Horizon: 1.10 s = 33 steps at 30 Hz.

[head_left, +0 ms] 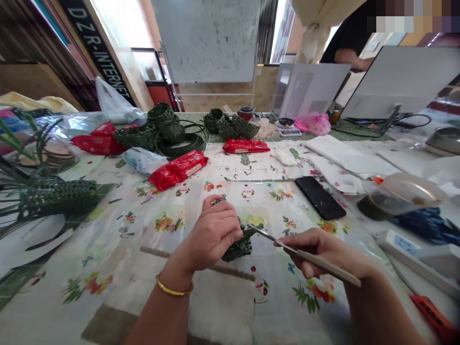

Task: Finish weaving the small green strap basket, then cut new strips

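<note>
The left hand [212, 235] is closed around a small green woven piece [239, 250], at the middle of the tabletop [100, 244]; the right hand [319, 251] pinches a slim metal-tipped tool [330, 269] with a pale handle, its tip at a strip on the piece, touching or just beside it; the weaving in hand looks partly done, the lower body already closely plaited, while a strip jutting rightward seems left unsecured; how much remains under the left hand I cannot tell; the piece is dark green, slightly glossy and tightly checked, its full shape hidden; beyond it lie red packets [178, 170] and a black phone [319, 197]; farther back, woven baskets [239, 127] stand near coiled green strips [181, 147]; at far left, a woven tube [59, 197] bristles with loose ends, apparently unfinished.
</note>
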### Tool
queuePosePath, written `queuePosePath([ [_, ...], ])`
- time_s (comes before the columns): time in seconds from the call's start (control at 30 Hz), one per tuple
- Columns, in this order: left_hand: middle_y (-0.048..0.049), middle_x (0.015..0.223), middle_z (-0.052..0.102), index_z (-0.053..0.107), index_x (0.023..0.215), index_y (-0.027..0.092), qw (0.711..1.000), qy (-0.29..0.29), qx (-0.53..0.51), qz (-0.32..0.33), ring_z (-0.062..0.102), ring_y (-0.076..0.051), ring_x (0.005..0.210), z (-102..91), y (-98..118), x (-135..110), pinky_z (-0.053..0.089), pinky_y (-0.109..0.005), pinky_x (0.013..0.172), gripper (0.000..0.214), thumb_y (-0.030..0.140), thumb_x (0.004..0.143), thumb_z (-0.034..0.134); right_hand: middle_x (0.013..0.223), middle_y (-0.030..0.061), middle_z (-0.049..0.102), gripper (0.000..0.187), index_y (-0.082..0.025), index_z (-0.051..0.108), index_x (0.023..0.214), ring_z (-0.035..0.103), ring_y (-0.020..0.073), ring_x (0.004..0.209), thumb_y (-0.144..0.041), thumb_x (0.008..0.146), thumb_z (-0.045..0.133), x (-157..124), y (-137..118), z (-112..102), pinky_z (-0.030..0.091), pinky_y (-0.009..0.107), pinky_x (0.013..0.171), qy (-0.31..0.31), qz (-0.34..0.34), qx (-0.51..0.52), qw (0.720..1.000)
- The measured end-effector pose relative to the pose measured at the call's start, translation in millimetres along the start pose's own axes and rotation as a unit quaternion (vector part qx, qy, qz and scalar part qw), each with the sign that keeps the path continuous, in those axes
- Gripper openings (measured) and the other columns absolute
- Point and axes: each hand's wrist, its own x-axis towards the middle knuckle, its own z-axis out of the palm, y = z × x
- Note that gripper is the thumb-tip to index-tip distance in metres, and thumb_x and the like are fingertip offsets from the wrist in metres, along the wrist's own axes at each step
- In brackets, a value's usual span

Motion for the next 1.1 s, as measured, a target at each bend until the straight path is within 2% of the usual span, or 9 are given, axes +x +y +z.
queuePosePath([
  [0.1, 0.0011, 0.066, 0.052, 0.048, 0.067, 0.017, 1.000, -0.003, -0.006, 0.004, 0.049, -0.015, 0.082, -0.1, -0.2, 0.0, 0.021, -0.041, 0.101, 0.026, 0.021, 0.091, 0.040, 0.054, -0.0049, 0.054, 0.059, -0.016, 0.060, 0.122, 0.037, 0.0029, 0.044, -0.037, 0.069, 0.076, -1.8, -1.0, 0.3, 0.026, 0.015, 0.040, 0.005, 0.008, 0.002, 1.000],
  [0.3, 0.0011, 0.066, 0.052, 0.047, 0.067, 0.017, 1.000, -0.008, -0.016, 0.007, 0.048, -0.015, 0.082, -0.4, -0.6, 0.0, 0.023, -0.041, 0.099, 0.026, 0.022, 0.092, 0.041, 0.064, -0.0019, 0.059, 0.065, -0.018, 0.057, 0.125, 0.047, 0.0037, 0.047, -0.033, 0.065, 0.079, -0.8, -4.4, -1.0, 0.035, 0.013, 0.041, 0.001, 0.023, -0.007, 1.000],
  [0.5, 0.0007, 0.067, 0.052, 0.047, 0.067, 0.017, 1.000, -0.013, -0.025, 0.008, 0.049, -0.015, 0.082, -1.5, -1.6, -1.5, 0.024, -0.041, 0.098, 0.025, 0.023, 0.091, 0.041, 0.060, -0.0016, 0.057, 0.061, -0.015, 0.062, 0.118, 0.044, 0.0027, 0.045, -0.034, 0.063, 0.080, 1.4, -3.9, -4.0, 0.033, 0.012, 0.039, -0.002, 0.038, 0.026, 0.999],
  [0.73, 0.0007, 0.066, 0.051, 0.046, 0.065, 0.017, 0.999, -0.011, -0.040, 0.008, 0.048, -0.015, 0.079, -2.8, -3.7, -0.2, 0.025, -0.041, 0.097, 0.027, 0.023, 0.091, 0.041, 0.055, -0.0033, 0.051, 0.054, -0.014, 0.065, 0.112, 0.040, 0.0044, 0.044, -0.037, 0.065, 0.078, -2.2, 3.4, -15.5, 0.032, 0.015, 0.038, -0.001, -0.036, 0.042, 0.999],
  [0.87, 0.0007, 0.067, 0.051, 0.046, 0.066, 0.017, 0.999, -0.009, -0.037, 0.006, 0.048, -0.015, 0.079, -3.4, -4.2, -1.4, 0.024, -0.040, 0.098, 0.027, 0.023, 0.091, 0.040, 0.066, -0.0021, 0.052, 0.064, -0.015, 0.062, 0.113, 0.039, 0.0030, 0.048, -0.043, 0.058, 0.082, -7.9, 0.7, -14.5, 0.030, 0.014, 0.040, 0.011, -0.101, 0.045, 0.994],
  [0.97, 0.0008, 0.066, 0.051, 0.046, 0.065, 0.017, 0.999, -0.003, -0.033, 0.000, 0.048, -0.015, 0.079, -3.8, -5.1, -2.4, 0.024, -0.041, 0.099, 0.028, 0.024, 0.092, 0.039, 0.066, -0.0010, 0.052, 0.067, -0.014, 0.062, 0.111, 0.042, 0.0044, 0.049, -0.050, 0.057, 0.081, -11.7, 1.7, -9.6, 0.031, 0.013, 0.039, -0.042, -0.097, 0.054, 0.993],
  [1.03, 0.0010, 0.066, 0.051, 0.046, 0.065, 0.017, 1.000, -0.003, -0.029, -0.001, 0.048, -0.015, 0.079, -3.8, -5.5, -2.2, 0.024, -0.041, 0.099, 0.028, 0.024, 0.092, 0.040, 0.061, -0.0021, 0.051, 0.062, -0.013, 0.062, 0.110, 0.043, 0.0052, 0.048, -0.050, 0.062, 0.078, -12.2, 3.8, -7.4, 0.032, 0.013, 0.038, -0.090, -0.074, 0.052, 0.992],
  [1.1, 0.0011, 0.066, 0.051, 0.046, 0.065, 0.017, 1.000, -0.003, -0.026, 0.001, 0.048, -0.015, 0.079, -3.7, -5.3, -1.5, 0.024, -0.041, 0.099, 0.028, 0.024, 0.092, 0.040, 0.060, -0.0031, 0.049, 0.059, -0.013, 0.060, 0.112, 0.043, 0.0054, 0.047, -0.049, 0.068, 0.073, -11.4, 5.4, -7.1, 0.036, 0.014, 0.039, -0.104, -0.071, 0.036, 0.991],
])
